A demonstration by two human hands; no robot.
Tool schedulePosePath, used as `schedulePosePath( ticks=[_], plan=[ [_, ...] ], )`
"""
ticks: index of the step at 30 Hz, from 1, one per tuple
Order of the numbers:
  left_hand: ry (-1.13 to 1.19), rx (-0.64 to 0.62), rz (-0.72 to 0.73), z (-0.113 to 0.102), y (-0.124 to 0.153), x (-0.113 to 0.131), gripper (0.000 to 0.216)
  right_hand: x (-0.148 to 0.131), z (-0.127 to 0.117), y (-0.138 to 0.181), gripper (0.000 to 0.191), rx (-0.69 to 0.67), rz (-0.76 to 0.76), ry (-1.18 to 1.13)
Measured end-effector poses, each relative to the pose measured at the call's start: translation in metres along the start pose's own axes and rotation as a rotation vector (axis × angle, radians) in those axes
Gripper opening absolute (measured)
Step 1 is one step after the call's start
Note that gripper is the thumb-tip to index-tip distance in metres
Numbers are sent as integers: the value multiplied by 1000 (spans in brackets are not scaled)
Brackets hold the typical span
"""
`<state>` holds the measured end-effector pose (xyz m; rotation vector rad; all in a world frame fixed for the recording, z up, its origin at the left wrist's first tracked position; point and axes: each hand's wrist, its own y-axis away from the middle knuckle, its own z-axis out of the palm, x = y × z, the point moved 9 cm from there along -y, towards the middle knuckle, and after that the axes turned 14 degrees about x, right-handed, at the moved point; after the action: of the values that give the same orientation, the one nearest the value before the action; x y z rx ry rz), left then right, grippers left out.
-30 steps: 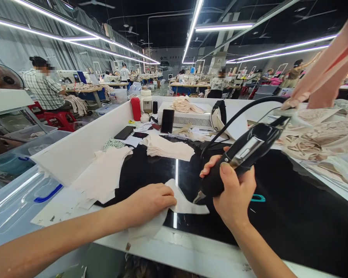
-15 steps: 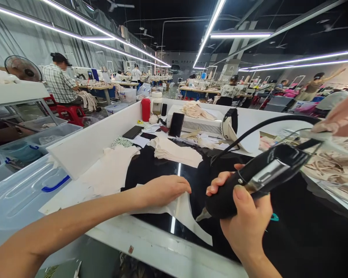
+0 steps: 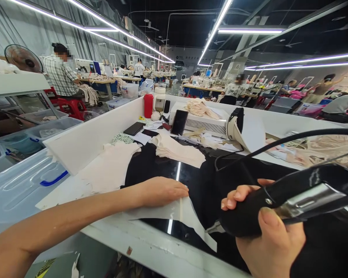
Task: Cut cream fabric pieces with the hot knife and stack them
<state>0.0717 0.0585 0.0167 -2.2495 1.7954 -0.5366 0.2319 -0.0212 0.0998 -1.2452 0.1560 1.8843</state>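
Note:
My left hand [image 3: 162, 191] lies flat, fingers together, pressing a white fabric piece [image 3: 188, 218] onto the glossy black table top [image 3: 321, 247]. My right hand [image 3: 266, 235] is wrapped round a black corded cutting tool [image 3: 295, 197]. The tool's metal tip [image 3: 213, 229] touches the fabric's lower right edge, near the table's front rim. Its black cable [image 3: 278, 143] arcs up and away to the right.
A stack of cream fabric pieces [image 3: 176, 150] and looser pieces [image 3: 110, 170] lie behind my left hand. A white machine [image 3: 203, 123], a phone [image 3: 179, 121] and a red bottle [image 3: 148, 105] stand at the back. Lace fabric [image 3: 327, 148] is piled on the right. Clear bins [image 3: 20, 185] sit at left; other people sew beyond.
My right hand and the tool have come nearer and to the right, with the tip following the fabric's edge toward the front rim. My left hand has stayed pressed on the fabric.

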Motion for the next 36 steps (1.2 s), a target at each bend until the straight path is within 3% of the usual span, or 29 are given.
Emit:
schedulePosePath(
  ticks=[6,14,23,29,36],
  plan=[
    [-9,69,6,-4,4,3,36,-2,-2,-4,47,39,11,43],
    [-38,10,-11,-2,3,4,34,-3,-6,-5,64,123,64,90],
    [-5,140,-4,-7,3,6,28,0,-6,-11,64,155,69,137],
    [18,134,-26,-6,4,6,28,8,10,-29,49,215,16,62],
    [63,146,-47,-10,5,5,30,35,42,-40,43,132,-72,-17]
  ],
)
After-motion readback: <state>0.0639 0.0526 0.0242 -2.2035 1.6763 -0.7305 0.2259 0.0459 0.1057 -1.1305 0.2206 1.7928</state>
